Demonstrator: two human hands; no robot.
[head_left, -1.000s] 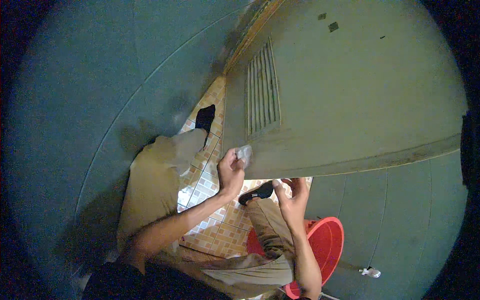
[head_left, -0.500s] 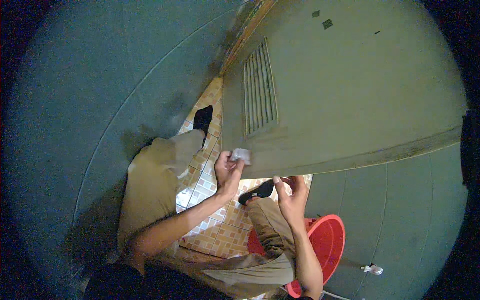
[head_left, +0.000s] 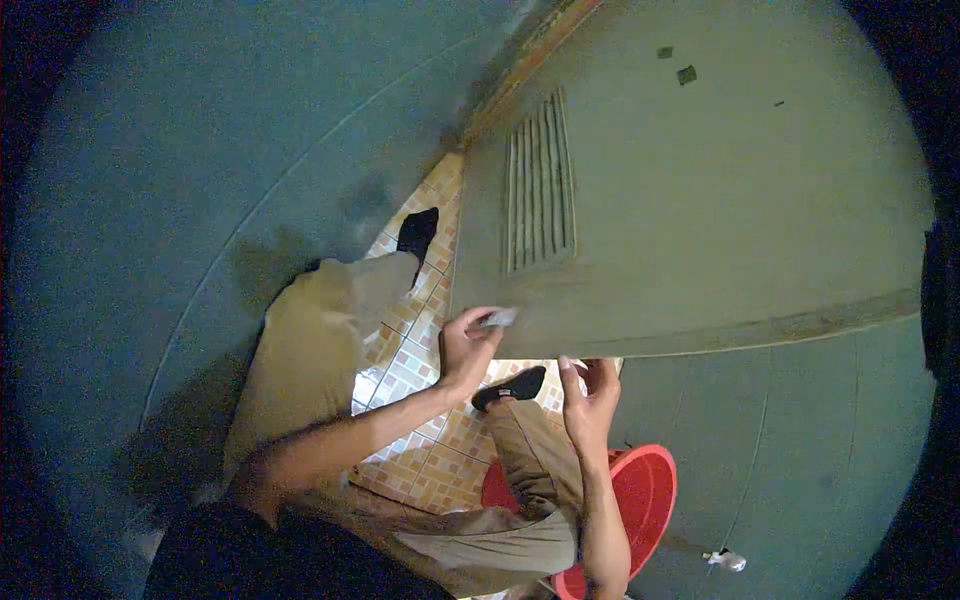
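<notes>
My left hand pinches a small pale, whitish pad against the lower part of a grey-green door. Whether the pad is a folded cloth or a sponge cannot be made out. To the right, my right hand is at the door's near edge, thumb and fingers curled around it; its fingertips are partly hidden there. Above my left hand, a louvred vent is set into the door, and the surface between them looks smudged.
Green walls stand on both sides. A red plastic basin is by my right forearm, and a small white fitting is on the wall beyond. Below my hands lies a tiled floor. A wooden frame borders the door.
My left hand and the pad have shifted slightly right along the door, and the pad has tilted. My right hand stays at the edge. The whole view has moved a little.
</notes>
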